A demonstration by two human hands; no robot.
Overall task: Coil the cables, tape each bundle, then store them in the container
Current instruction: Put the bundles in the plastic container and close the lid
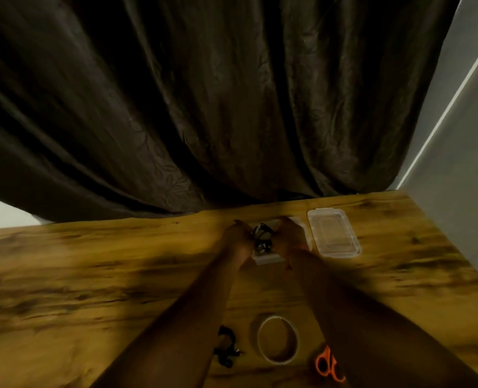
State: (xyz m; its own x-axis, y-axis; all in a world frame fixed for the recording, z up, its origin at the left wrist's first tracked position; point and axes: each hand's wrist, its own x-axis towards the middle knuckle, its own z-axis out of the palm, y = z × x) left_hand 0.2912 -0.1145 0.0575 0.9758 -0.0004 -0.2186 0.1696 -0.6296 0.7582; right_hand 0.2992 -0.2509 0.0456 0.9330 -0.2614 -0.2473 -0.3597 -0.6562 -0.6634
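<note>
Nearest the viewer, along the near edge of the desk [64, 275], lie orange-handled scissors [329, 365], a roll of tape [278, 339] and one black cable [226, 347] that looks only loosely gathered, not yet stored. Both forearms reach over these toward the far edge, where a clear container [268, 259] sits with its long axis running away from the person. Its lid [333, 233] lies flat just to the right, off the box.

A dark cable bundle [263, 238] sits in the container, directly between the two hands. The left hand [236, 238] is at the bundle's left side and the right hand [291, 236] at its right, both with fingers bent in toward it. The frame is blurred, so I cannot tell whether either hand grips the bundle, presses it down or merely touches the container's rim.

Both hands are about equally close to the bundle. By my judgement this is the storing step for one bundle; the cable near the scissors remains to be dealt with, and it lies back toward the person's left arm, which makes that hand the handier one for it.
</note>
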